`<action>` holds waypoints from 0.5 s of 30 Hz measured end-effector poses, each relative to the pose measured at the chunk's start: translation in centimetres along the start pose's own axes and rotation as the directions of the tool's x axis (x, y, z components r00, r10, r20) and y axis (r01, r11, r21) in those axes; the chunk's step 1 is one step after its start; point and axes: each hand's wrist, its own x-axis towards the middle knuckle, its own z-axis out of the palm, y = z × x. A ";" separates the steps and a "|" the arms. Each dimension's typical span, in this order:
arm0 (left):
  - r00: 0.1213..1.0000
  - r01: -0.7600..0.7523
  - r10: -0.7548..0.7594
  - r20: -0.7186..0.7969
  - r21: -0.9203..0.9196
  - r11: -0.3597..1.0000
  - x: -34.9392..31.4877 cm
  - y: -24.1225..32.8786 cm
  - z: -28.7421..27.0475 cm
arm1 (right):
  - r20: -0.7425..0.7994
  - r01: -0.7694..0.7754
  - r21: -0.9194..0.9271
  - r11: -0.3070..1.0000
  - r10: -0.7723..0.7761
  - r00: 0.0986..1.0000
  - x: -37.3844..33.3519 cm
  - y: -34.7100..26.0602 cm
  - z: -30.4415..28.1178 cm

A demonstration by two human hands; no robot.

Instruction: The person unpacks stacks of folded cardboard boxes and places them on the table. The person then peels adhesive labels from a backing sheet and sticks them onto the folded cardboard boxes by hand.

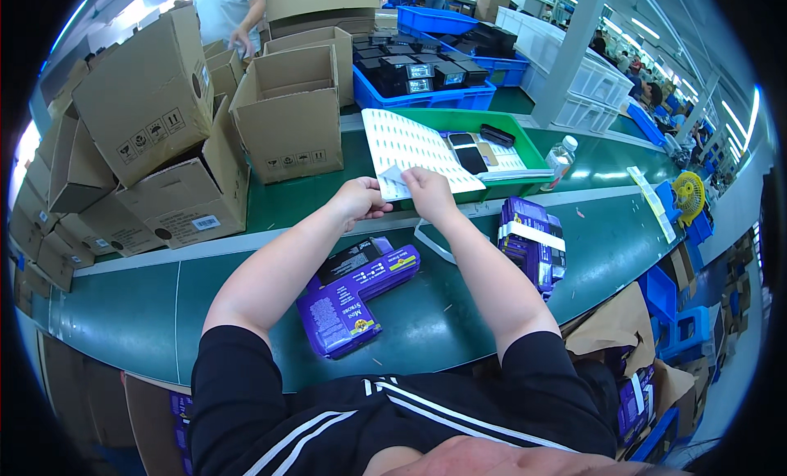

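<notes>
Label sheet, white with rows of small marks, propped over the left end of the green bin, its near-left corner between the hands. Left hand half curled, pinching that corner. Right hand nearly closed, thumb and fingertips at a small pale grey flap; peeled label or folded corner, cannot tell.

Handling, by judgement: sheet very light, limp, apt to curl or crease; flap thin, easily torn. Best held flat by a margin, flap by its very edge.

Surface: green workbench, smooth, shiny. Purple cartons lie flat toward its near edge; a banded carton stack sits to their right. Clear bottle just beyond the bin's right end. Yellow fan near the bench's right end.

Room: factory hall, bright strip lights. Open cardboard boxes far left; blue crate of black devices behind the bin; a co-worker beyond the boxes.
</notes>
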 end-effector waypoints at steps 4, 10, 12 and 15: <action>0.962 -0.187 0.205 -0.182 0.108 0.976 -0.8 0.4 -0.4 | -0.391 0.043 0.221 0.974 0.048 0.919 0.8 -0.7 -1.5; 0.962 -0.192 0.272 0.028 -0.637 0.746 -11.4 4.8 -4.4 | -0.104 0.849 -0.300 0.436 -0.899 0.425 -7.9 -11.7 -3.8; 0.944 -0.328 0.310 -0.113 -0.423 0.844 -14.9 3.6 -5.2 | 0.046 0.927 -0.272 0.257 -0.959 0.279 -12.0 -14.3 -2.7; 0.897 -0.386 0.338 -0.283 -0.133 0.913 -21.1 2.1 -5.5 | 0.259 0.969 -0.215 0.123 -0.949 0.178 -16.1 -15.7 -0.9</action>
